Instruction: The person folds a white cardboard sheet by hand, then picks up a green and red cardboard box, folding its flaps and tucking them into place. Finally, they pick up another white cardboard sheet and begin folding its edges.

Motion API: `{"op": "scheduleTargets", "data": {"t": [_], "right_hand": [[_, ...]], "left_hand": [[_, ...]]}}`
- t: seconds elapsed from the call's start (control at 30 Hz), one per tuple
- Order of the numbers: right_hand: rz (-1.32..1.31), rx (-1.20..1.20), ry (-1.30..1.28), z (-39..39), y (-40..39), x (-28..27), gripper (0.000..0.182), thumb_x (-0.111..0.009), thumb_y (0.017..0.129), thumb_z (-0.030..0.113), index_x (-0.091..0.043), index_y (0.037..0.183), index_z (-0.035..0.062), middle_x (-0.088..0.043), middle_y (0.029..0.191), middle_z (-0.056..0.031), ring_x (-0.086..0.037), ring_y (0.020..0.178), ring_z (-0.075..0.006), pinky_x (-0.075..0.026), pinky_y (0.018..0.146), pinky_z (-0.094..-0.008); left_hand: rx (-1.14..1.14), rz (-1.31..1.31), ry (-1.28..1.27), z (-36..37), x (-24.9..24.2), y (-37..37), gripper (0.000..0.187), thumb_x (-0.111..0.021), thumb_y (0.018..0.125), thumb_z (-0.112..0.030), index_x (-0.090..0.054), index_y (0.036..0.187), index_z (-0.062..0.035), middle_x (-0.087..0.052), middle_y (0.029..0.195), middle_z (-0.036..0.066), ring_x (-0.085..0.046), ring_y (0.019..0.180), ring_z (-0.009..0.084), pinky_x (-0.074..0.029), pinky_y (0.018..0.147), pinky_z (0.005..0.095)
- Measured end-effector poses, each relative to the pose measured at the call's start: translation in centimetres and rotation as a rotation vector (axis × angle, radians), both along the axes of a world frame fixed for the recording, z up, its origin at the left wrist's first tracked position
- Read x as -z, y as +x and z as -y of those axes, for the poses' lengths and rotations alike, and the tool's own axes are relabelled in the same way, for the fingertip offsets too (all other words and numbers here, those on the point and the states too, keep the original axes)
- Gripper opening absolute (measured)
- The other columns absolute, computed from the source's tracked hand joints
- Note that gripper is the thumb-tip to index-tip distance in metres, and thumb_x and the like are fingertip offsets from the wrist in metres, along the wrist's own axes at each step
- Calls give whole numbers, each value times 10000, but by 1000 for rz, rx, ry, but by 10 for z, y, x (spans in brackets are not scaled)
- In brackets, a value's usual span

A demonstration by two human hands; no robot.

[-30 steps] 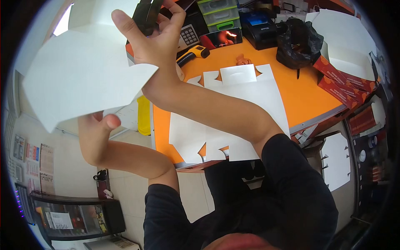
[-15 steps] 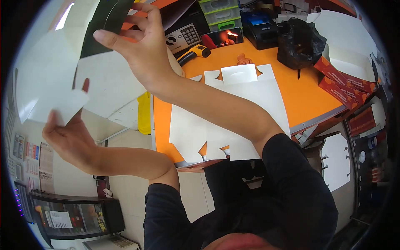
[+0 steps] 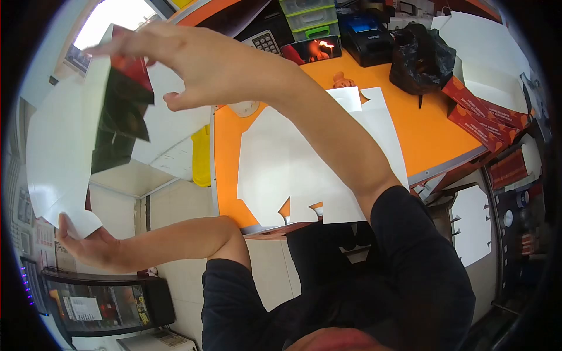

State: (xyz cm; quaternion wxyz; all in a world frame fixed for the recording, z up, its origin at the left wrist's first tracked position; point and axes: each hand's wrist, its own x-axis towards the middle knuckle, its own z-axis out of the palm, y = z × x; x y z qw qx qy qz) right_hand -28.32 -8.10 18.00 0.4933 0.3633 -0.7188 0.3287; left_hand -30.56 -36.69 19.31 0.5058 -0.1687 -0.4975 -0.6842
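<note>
I hold a large flat cardboard box blank (image 3: pixel 55 152), white on one side with a dark red-and-black printed side, out to the left of the orange table (image 3: pixel 433 140). My right hand (image 3: pixel 187 61) grips its upper edge with fingers and thumb. My left hand (image 3: pixel 88 245) holds its bottom corner from below. Another white die-cut box blank (image 3: pixel 293 169) lies flat on the table under my right forearm.
At the table's back stand a safe keypad (image 3: pixel 266 41), a phone (image 3: pixel 310 50), green drawers (image 3: pixel 307 17), a black printer (image 3: pixel 366 35) and a black bag (image 3: pixel 421 55). Red printed cartons (image 3: pixel 483 114) and white blanks (image 3: pixel 486 52) lie right. A display case (image 3: pixel 99 307) sits lower left.
Both hands swung the held blank farther left and turned it more upright. My left hand dropped lower to its bottom corner, and the printed side now shows.
</note>
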Motion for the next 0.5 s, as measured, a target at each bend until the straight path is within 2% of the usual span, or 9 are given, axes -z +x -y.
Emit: {"op": "scheduleTargets", "data": {"t": [0.1, 0.13, 0.23, 0.27, 0.37, 0.47, 0.5], "right_hand": [[74, 7, 187, 2, 8, 0, 572, -647, 618, 54, -533, 1171, 148, -552, 934, -87, -536, 924, -241, -437, 824, -325], [112, -31, 208, 3, 10, -1, 371, -680, 632, 87, -639, 999, 116, -555, 916, -83, -536, 907, -241, -437, 800, -319], [295, -14, 289, 7, 9, 0, 257, -710, 631, 143, -676, 883, 108, -560, 915, -64, -537, 893, -234, -437, 776, -319], [234, -10, 290, 11, 5, 3, 170, -706, 639, 164, -689, 798, 104, -567, 951, -44, -538, 891, -218, -429, 759, -320], [75, -38, 256, 23, 3, 13, 160, -695, 653, 168, -681, 796, 98, -593, 914, -34, -550, 871, -207, -400, 876, -355], [276, -58, 359, 32, 4, 15, 153, -674, 670, 157, -673, 812, 100, -611, 828, -40, -566, 823, -212, -312, 995, -425], [266, -43, 353, 35, 4, 17, 136, -661, 680, 151, -666, 806, 98, -612, 804, -41, -569, 803, -215, -282, 1012, -441]], "left_hand": [[-36, 100, 51, 8, 2, 6, 233, -529, 802, -206, -584, 937, -25, -488, 1072, 175, -508, 981, 302, -470, 784, 342], [-68, 128, 49, 11, 3, 9, 231, -540, 796, -215, -586, 925, -28, -489, 1065, 174, -507, 979, 292, -472, 786, 342], [-96, 165, 58, 17, 4, 17, 224, -547, 791, -229, -601, 901, -42, -499, 1046, 156, -507, 970, 275, -465, 789, 335], [-92, 168, 63, 18, 5, 17, 221, -545, 791, -232, -607, 896, -48, -504, 1041, 148, -507, 967, 271, -461, 790, 331], [-150, 252, 59, 12, 5, 23, 236, -531, 798, -253, -615, 898, -56, -505, 1044, 135, -512, 959, 272, -461, 792, 332], [-152, 232, 52, 13, 6, 21, 215, -515, 815, -226, -614, 916, -64, -503, 1037, 132, -512, 963, 273, -474, 792, 335], [-159, 207, 45, 11, 7, 22, 213, -510, 817, -210, -610, 922, -54, -503, 1033, 141, -516, 959, 278, -483, 792, 345]]}}
